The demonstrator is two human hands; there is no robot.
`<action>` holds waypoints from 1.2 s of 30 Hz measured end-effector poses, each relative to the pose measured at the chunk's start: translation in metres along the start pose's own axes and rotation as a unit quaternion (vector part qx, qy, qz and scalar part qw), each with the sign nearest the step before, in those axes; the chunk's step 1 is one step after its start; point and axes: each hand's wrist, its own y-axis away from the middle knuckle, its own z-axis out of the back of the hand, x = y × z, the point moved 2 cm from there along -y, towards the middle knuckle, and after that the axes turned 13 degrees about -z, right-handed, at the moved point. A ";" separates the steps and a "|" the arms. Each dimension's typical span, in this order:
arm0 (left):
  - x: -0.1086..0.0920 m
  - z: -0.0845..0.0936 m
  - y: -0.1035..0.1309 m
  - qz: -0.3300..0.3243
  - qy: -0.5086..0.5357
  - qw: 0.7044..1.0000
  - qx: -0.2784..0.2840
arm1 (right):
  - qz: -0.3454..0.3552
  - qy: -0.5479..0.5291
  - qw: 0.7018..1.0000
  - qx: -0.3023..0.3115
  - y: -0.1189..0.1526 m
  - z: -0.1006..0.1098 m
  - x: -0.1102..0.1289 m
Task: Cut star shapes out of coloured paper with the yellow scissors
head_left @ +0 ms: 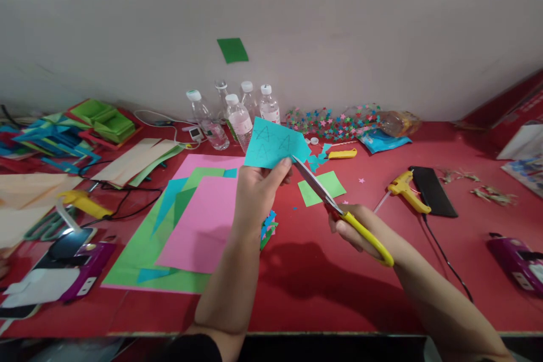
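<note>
Pinched between the thumb and fingers of my left hand (261, 189) is a turquoise paper (271, 141) with pencilled stars drawn on it. My right hand (354, 229) is closed around the yellow handles of a pair of scissors (318, 185). The scissors point up and left, and their tip meets the paper's lower right edge beside my left thumb. Below the blades a light green paper piece (323, 188) lies on the red table (305, 305). Small cut paper pieces (268, 229) lie partly hidden behind my left forearm.
Pink and green sheets (199, 226) lie left of my forearm. Plastic bottles (240, 119) and a bag of colourful stars (335, 121) stand or lie along the wall. A yellow cutter (343, 154), a glue gun (408, 189) and a black phone-like slab (436, 192) are at the right.
</note>
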 end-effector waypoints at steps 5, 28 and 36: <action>-0.003 0.000 -0.001 0.001 -0.011 1.000 0.006 | -0.016 -0.002 1.000 -0.007 -0.002 -0.001 -0.001; 0.003 0.002 -0.001 -0.010 0.028 0.999 -0.020 | -0.018 -0.031 0.999 0.003 -0.002 0.001 -0.001; -0.002 0.003 -0.001 -0.010 -0.010 1.000 -0.003 | 0.005 -0.014 1.000 0.021 -0.002 0.003 -0.002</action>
